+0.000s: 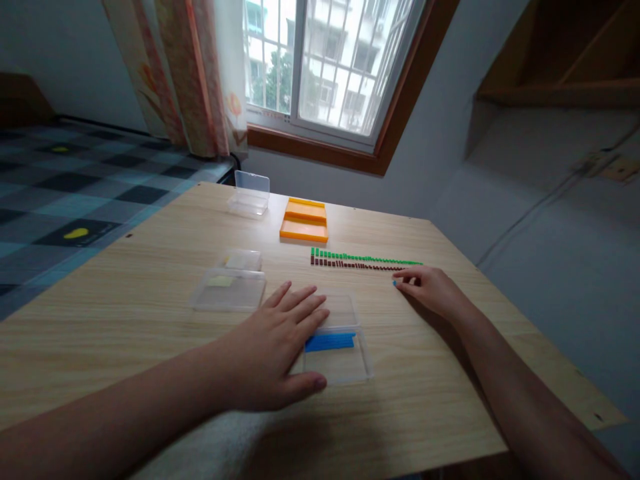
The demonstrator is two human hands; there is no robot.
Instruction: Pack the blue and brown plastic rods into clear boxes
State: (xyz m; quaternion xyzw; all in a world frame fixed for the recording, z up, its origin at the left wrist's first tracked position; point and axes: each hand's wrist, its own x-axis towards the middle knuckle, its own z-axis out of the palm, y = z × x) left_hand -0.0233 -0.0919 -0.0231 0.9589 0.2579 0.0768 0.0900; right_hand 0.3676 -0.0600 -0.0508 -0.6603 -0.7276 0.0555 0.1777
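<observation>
A small blue piece sits at the tips of the right hand's thumb and forefinger, which pinch it just above or on the bench; contact with the wood is hard to tell. Beyond those fingertips and off to their left run two rows, green pieces behind and dark red pieces in front, the red row's end close to the forefinger. The right forearm comes in from the near right, wrist bent a little, knuckles raised.

The left hand lies palm down with fingers spread, pointing forward and to the right, over the left side of an open clear box. Blue strips lie in the box, between that hand's fingers and thumb and extending rightward. Another clear box lies just beyond and left of its fingertips; an orange tray stands farther ahead.
</observation>
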